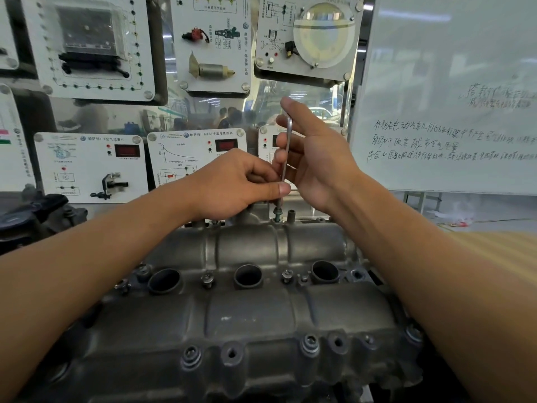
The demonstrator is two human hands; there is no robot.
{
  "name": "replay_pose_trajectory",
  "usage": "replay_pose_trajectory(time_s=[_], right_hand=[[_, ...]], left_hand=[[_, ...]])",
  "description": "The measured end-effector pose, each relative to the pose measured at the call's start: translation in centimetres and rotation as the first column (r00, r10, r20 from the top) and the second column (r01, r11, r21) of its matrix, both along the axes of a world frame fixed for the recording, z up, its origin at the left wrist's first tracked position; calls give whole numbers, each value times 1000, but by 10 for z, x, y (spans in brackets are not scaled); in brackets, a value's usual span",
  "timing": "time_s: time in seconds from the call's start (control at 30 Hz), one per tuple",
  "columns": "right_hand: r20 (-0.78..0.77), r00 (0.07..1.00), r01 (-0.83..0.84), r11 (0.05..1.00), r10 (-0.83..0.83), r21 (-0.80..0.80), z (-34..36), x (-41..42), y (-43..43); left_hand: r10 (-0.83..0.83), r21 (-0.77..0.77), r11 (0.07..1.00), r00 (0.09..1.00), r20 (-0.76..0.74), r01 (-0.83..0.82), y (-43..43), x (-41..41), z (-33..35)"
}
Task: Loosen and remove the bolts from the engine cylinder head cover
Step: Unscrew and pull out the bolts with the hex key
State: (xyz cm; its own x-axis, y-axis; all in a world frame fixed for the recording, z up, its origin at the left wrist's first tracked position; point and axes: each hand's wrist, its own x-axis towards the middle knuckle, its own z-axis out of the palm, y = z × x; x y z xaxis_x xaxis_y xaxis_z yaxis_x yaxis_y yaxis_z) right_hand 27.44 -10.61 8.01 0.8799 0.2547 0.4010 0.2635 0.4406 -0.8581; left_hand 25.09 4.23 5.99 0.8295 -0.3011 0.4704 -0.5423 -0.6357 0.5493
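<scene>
The grey cast cylinder head cover (250, 312) fills the lower middle of the head view. A thin metal hex key (286, 158) stands upright with its tip in a raised bolt (278, 213) at the cover's far edge. My left hand (235, 184) pinches the key's lower shaft between thumb and fingers. My right hand (313, 158) holds the key's upper part, thumb up near its bent top. Other bolts sit in the cover: one in the middle row (208, 279), another to its right (287, 275), and one at the near edge (310, 343).
Three round spark plug wells (248, 276) run across the cover's middle. Behind stands a board of white training panels (90, 167). A whiteboard (447, 112) with handwriting is at the right. Dark engine parts (32, 216) lie at the left, a wooden surface (494, 242) at the right.
</scene>
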Motion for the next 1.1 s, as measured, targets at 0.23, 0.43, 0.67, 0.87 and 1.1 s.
replay_pose_trajectory(time_s=[0.23,0.43,0.67,0.87,1.1], right_hand=[[154,988,19,1000,-20,8,0,-3,3],[255,966,-30,999,35,-26,-3,-5,7],[268,963,-27,998,41,-57,-3,-4,5],[290,954,68,997,-71,22,-4,-5,4],[325,916,204,971,-234,125,-5,-6,4]], left_hand=[[-4,5,1000,1000,-2,4,0,-1,1],[-1,2,1000,1000,-6,1,-2,-4,2],[-3,12,1000,1000,-16,3,-1,-2,0],[-29,-18,999,1000,-10,28,-1,2,-1],[-20,1,1000,1000,5,20,-1,1,0]])
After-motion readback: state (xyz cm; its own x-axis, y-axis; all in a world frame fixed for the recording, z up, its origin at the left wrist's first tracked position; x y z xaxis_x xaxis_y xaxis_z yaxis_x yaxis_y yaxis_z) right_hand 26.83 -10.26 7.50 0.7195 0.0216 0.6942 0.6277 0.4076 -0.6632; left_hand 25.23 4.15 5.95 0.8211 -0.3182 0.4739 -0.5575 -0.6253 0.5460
